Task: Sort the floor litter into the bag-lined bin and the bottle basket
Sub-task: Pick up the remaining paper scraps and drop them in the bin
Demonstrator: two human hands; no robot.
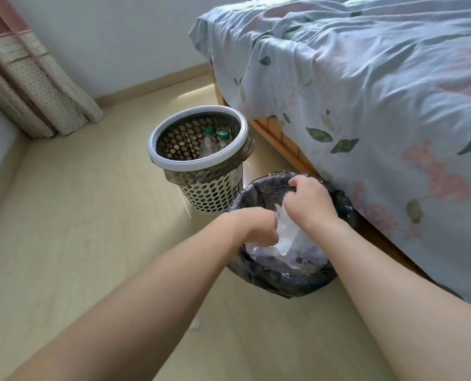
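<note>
Both hands over the bag-lined bin, white tissue between them.
Left hand (256,228) and right hand (309,200), fingers curled, grip crumpled white tissue (286,237) above the bag-lined bin (281,281), beside the bed (366,92). Perforated bottle basket (198,160), just far-left of the bin, holds two green-capped bottles (215,138). Pale wooden floor (77,215).

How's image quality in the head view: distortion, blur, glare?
Head view: strong wide-angle bowing, with the bed edge and skirting curved; soft daylight and faint shadows; a bright washed-out patch on the floor behind the perforated basket; left hand and right hand slightly soft over the bag-lined bin; the white litter is nearly blown out.
</note>
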